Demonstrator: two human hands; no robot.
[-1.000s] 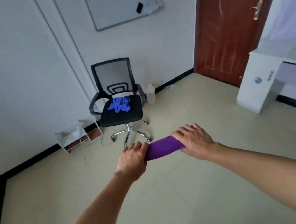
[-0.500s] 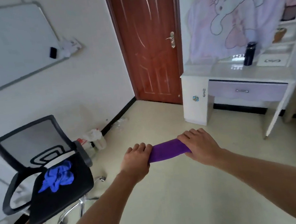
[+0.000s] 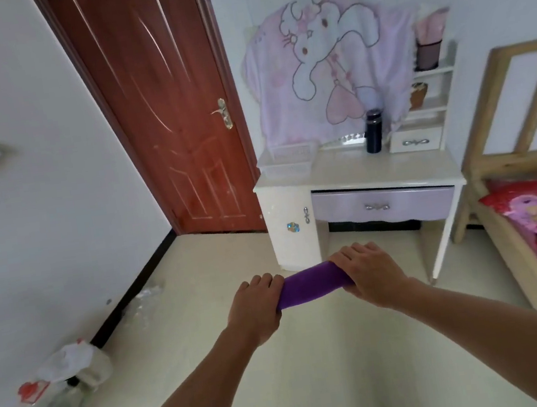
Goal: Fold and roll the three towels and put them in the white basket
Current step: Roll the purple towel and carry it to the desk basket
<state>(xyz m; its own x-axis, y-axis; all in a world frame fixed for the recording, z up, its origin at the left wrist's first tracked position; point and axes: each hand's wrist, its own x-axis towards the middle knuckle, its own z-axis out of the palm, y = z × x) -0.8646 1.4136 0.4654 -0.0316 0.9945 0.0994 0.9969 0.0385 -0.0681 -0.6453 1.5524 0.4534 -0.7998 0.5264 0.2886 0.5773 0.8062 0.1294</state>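
Observation:
A purple towel [image 3: 312, 284], rolled into a tight cylinder, hangs in the air in front of me at waist height. My left hand [image 3: 257, 307] grips its left end and my right hand [image 3: 370, 273] grips its right end. The white basket [image 3: 289, 163] stands on the left part of the white desk [image 3: 375, 172], well beyond my hands; it looks empty from here. No other towel is in view.
A brown door [image 3: 173, 113] stands shut left of the desk. A black bottle [image 3: 373, 131] stands on the desk near a small drawer unit [image 3: 417, 141]. A wooden bed [image 3: 535, 219] with red bedding fills the right. Bags and bottles [image 3: 68, 376] lie by the left wall.
My view has swung right, away from the office chair with the blue cloth, toward the door, desk and bed. Both hands have kept their hold on the rolled purple towel.

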